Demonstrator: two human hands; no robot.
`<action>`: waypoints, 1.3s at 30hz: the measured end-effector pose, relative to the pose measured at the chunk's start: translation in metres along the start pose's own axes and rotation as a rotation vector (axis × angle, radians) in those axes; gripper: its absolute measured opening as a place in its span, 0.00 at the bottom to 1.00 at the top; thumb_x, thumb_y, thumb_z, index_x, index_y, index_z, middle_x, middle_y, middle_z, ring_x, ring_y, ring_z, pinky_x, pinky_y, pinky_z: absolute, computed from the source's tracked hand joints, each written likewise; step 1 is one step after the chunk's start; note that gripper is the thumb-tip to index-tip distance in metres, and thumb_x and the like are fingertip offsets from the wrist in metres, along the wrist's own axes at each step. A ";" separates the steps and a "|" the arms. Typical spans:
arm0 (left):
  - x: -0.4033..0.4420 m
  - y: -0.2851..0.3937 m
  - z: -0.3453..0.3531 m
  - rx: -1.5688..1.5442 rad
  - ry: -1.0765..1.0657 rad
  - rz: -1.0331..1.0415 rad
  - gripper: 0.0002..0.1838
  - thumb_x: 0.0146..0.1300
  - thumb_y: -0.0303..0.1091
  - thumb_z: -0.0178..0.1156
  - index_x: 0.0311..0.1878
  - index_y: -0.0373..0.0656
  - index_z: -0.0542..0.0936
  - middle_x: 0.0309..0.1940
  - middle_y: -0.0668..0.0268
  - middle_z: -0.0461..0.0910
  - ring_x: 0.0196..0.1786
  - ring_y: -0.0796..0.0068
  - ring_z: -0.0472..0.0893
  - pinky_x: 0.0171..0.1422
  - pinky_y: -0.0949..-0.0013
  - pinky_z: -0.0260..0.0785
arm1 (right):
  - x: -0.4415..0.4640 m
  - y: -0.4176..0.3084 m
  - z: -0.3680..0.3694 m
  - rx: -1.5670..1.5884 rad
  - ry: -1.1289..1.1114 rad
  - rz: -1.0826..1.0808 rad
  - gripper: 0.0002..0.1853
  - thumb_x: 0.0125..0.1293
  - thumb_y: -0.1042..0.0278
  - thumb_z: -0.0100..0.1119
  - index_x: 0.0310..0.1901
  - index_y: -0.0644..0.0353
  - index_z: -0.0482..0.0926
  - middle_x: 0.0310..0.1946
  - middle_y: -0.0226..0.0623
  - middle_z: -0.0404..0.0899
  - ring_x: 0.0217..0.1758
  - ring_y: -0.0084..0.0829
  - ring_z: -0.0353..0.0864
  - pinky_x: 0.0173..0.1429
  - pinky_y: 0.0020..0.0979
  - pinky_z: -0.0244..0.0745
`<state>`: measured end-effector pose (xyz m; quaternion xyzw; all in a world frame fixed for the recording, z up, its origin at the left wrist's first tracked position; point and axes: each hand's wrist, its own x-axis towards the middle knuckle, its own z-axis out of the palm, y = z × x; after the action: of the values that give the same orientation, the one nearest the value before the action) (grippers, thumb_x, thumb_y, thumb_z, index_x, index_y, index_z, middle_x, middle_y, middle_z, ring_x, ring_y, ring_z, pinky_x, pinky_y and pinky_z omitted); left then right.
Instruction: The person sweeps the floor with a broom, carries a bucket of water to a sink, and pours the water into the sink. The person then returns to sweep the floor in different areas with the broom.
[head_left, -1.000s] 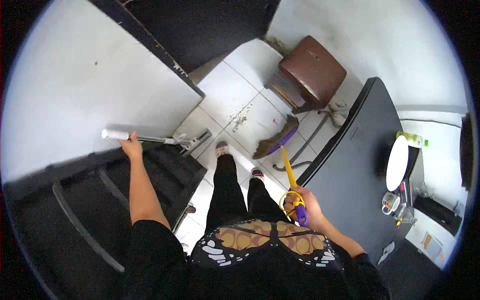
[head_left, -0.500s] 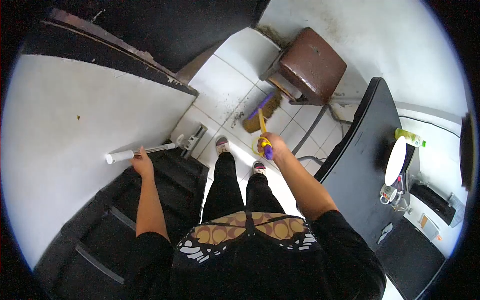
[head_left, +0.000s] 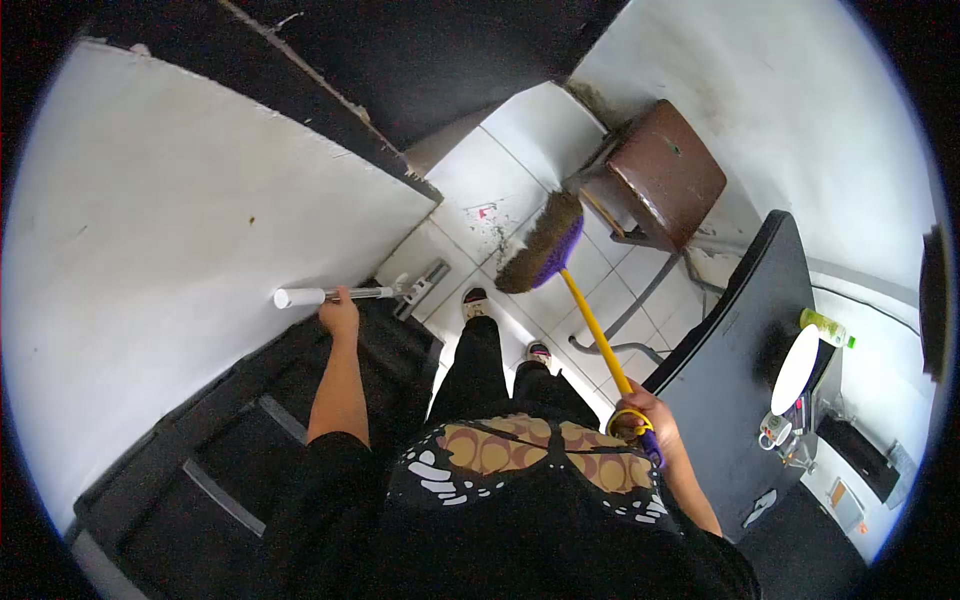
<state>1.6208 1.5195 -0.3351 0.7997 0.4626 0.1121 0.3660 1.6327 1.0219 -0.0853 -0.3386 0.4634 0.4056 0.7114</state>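
Observation:
In the head view my right hand (head_left: pixel 647 422) is closed round the upper end of a broom (head_left: pixel 592 318) with a yellow handle and purple grip end. A yellow loop hangs at that grip. The broom's purple block and brown bristles lie across the floor tiles, beside dark scattered dirt (head_left: pixel 497 236) and a small pink-red scrap (head_left: pixel 486 213). My left hand (head_left: pixel 341 314) is wrapped round a silver pole (head_left: pixel 372 293) with a white grip. A narrow grey head at the pole's far end is low near the wall; whether it touches the floor I cannot tell.
A brown padded stool (head_left: pixel 668 170) stands beyond the broom at the right. A dark table (head_left: pixel 715 370) on curved grey legs runs along my right, bearing a mug (head_left: pixel 774 430) and bottle (head_left: pixel 825 327). Black furniture (head_left: pixel 230 440) and a white wall (head_left: pixel 200 200) flank my left.
My right hand has drawn back toward my body, and the broom has swung from pointing steeply down to a long slant. The pink-red scrap now shows. The left hand keeps its hold.

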 end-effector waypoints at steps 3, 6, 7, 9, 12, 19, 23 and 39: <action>-0.002 0.009 -0.004 0.119 0.027 0.076 0.15 0.51 0.36 0.60 0.28 0.30 0.76 0.28 0.48 0.78 0.34 0.51 0.78 0.40 0.59 0.68 | -0.008 -0.002 -0.001 0.055 0.027 0.024 0.21 0.58 0.74 0.43 0.54 0.59 0.57 0.14 0.26 0.60 0.08 0.15 0.58 0.11 0.18 0.57; -0.002 0.028 -0.012 0.048 -0.049 0.020 0.17 0.51 0.37 0.61 0.34 0.30 0.75 0.31 0.50 0.78 0.37 0.53 0.78 0.42 0.59 0.68 | 0.000 0.005 -0.009 0.043 0.108 -0.008 0.21 0.58 0.75 0.43 0.54 0.62 0.56 0.14 0.26 0.61 0.08 0.15 0.58 0.11 0.18 0.58; -0.004 0.029 -0.014 0.075 -0.050 0.027 0.17 0.51 0.37 0.61 0.37 0.31 0.74 0.33 0.50 0.78 0.38 0.54 0.77 0.42 0.59 0.67 | 0.003 0.006 -0.013 0.037 0.112 0.002 0.21 0.58 0.75 0.43 0.54 0.62 0.56 0.14 0.26 0.61 0.08 0.16 0.59 0.11 0.18 0.58; -0.014 0.038 -0.014 0.127 -0.052 0.040 0.19 0.51 0.37 0.61 0.41 0.32 0.72 0.36 0.50 0.77 0.39 0.54 0.77 0.43 0.60 0.67 | 0.008 0.007 -0.019 0.021 0.121 0.018 0.22 0.58 0.76 0.42 0.55 0.63 0.56 0.14 0.26 0.61 0.08 0.16 0.59 0.11 0.17 0.58; 0.010 -0.019 -0.002 -0.017 -0.053 -0.122 0.25 0.50 0.37 0.62 0.46 0.31 0.68 0.42 0.50 0.74 0.46 0.56 0.74 0.50 0.64 0.65 | 0.015 0.006 -0.025 0.113 0.084 0.085 0.15 0.58 0.75 0.41 0.48 0.60 0.60 0.13 0.24 0.60 0.08 0.16 0.59 0.12 0.19 0.58; 0.003 -0.018 -0.002 -0.416 -0.128 -0.271 0.40 0.46 0.36 0.67 0.59 0.36 0.55 0.57 0.54 0.61 0.56 0.60 0.64 0.58 0.62 0.58 | 0.021 0.005 -0.018 0.233 -0.002 0.118 0.03 0.60 0.71 0.41 0.37 0.55 0.62 0.08 0.22 0.57 0.08 0.18 0.58 0.11 0.22 0.53; -0.024 0.019 -0.007 -0.312 -0.057 -0.594 0.47 0.46 0.37 0.67 0.63 0.40 0.46 0.63 0.56 0.51 0.61 0.56 0.58 0.59 0.57 0.57 | 0.020 0.009 -0.022 0.356 0.018 0.116 0.02 0.61 0.70 0.41 0.34 0.54 0.61 0.08 0.21 0.58 0.08 0.17 0.57 0.11 0.21 0.53; -0.071 0.045 0.107 0.475 -0.927 0.084 0.17 0.49 0.42 0.58 0.39 0.43 0.75 0.32 0.58 0.77 0.37 0.61 0.76 0.44 0.62 0.68 | 0.001 0.016 -0.086 0.499 0.030 -0.068 0.13 0.59 0.66 0.43 0.17 0.52 0.60 0.08 0.23 0.57 0.10 0.21 0.55 0.17 0.22 0.54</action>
<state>1.6670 1.3960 -0.3679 0.8441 0.2322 -0.3472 0.3362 1.5857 0.9558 -0.1170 -0.1738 0.5480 0.2495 0.7793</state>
